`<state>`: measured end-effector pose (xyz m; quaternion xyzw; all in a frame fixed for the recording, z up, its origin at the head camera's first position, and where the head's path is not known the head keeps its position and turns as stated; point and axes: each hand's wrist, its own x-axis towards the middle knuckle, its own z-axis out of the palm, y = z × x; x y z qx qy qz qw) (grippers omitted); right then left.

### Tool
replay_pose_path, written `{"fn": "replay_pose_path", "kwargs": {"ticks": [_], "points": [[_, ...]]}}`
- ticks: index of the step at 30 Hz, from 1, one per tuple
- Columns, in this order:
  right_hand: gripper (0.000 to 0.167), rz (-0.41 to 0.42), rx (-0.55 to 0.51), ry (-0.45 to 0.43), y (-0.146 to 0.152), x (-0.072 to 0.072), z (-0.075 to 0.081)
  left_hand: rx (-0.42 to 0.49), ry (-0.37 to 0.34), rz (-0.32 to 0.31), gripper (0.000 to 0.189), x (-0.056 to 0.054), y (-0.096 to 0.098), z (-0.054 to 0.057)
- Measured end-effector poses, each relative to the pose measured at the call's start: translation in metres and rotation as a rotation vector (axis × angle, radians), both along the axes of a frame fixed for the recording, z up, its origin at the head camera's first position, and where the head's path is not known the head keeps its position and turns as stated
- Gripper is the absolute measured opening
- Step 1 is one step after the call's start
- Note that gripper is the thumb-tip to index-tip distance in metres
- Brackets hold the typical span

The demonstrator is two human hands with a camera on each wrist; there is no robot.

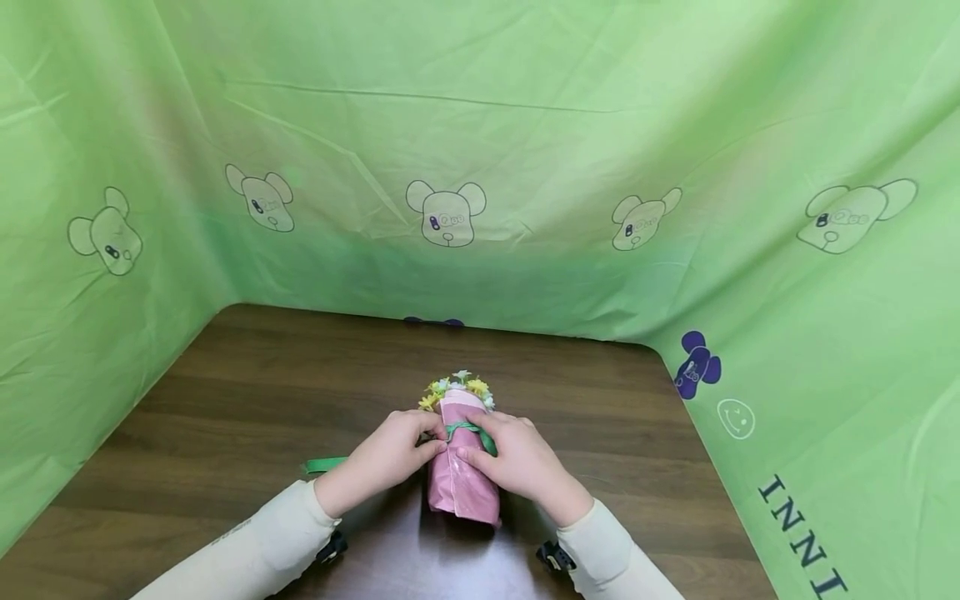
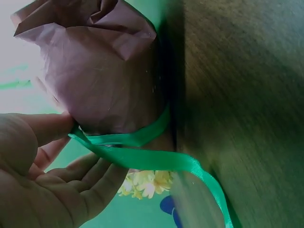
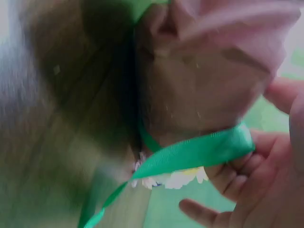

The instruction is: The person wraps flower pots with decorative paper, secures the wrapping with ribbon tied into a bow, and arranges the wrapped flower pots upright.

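Note:
A small bouquet wrapped in pink paper [image 1: 461, 487] lies on the table, its yellow and pale flowers [image 1: 477, 387] pointing away from me. A green ribbon [image 2: 156, 160] goes round the wrap just below the flowers. At the ribbon's crossing on top, my left hand [image 1: 390, 454] pinches it between thumb and fingers; one tail trails onto the table at left. From the other side, my right hand [image 1: 521, 454] has its thumb on the paper. Its curled fingers hold the ribbon [image 3: 194, 154], whose other tail hangs down the right side in the right wrist view.
The brown wood-grain table [image 1: 315, 367] extends around the bouquet. A green cloth [image 1: 450, 125] printed with bear heads stands along its back and both sides. Dark wrist straps [image 1: 331, 547] sit at the cuffs of the pale sleeves [image 1: 273, 533].

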<state>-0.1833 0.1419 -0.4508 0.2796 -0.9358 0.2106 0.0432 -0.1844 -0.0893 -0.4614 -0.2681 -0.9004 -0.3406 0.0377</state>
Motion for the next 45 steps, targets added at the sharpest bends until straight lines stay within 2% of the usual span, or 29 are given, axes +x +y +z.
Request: {"fn": "replay_pose_path", "kwargs": {"ticks": [5, 10, 14, 19, 23, 28, 31, 35, 38, 40, 42, 45], "points": [[0.054, -0.106, -0.059, -0.074, -0.006, 0.002, 0.000, -0.012, -0.054, 0.001, 0.018, 0.002, -0.002, 0.003], [0.053, -0.132, -0.113, -0.106, -0.006, 0.007, 0.004, -0.001, -0.115, -0.023, 0.018, 0.003, -0.004, 0.009], [0.042, -0.162, -0.183, -0.123, -0.004, 0.010, 0.005, 0.003, -0.112, -0.007, 0.018, 0.003, -0.003, 0.011], [0.027, -0.194, -0.246, -0.094, -0.002, 0.013, 0.002, -0.002, -0.096, 0.020, 0.018, 0.004, -0.002, 0.011], [0.016, -0.200, -0.310, -0.080, 0.000, 0.012, -0.002, 0.010, -0.113, 0.024, 0.017, 0.004, -0.002, 0.011], [0.006, -0.215, -0.319, 0.011, 0.004, 0.011, -0.009, 0.029, -0.145, 0.038, 0.014, 0.003, -0.004, 0.011], [0.010, -0.216, -0.285, 0.074, 0.008, 0.008, -0.016, 0.048, -0.174, 0.057, 0.014, -0.003, -0.009, 0.007], [0.014, -0.208, -0.260, 0.081, 0.015, 0.004, -0.023, 0.100, -0.281, 0.065, 0.015, -0.018, -0.022, -0.001], [0.015, -0.192, -0.227, 0.052, 0.019, 0.002, -0.021, 0.114, -0.320, 0.075, 0.014, -0.022, -0.028, -0.004], [0.016, -0.170, -0.215, 0.010, 0.022, 0.002, -0.018, 0.100, -0.306, 0.088, 0.014, -0.019, -0.028, -0.003], [0.017, -0.150, -0.236, -0.068, 0.026, 0.002, -0.013, 0.084, -0.294, 0.097, 0.013, -0.016, -0.027, 0.000], [0.020, -0.116, -0.345, -0.217, 0.032, 0.000, -0.007, 0.041, -0.272, 0.097, 0.012, -0.012, -0.027, 0.005]]}}
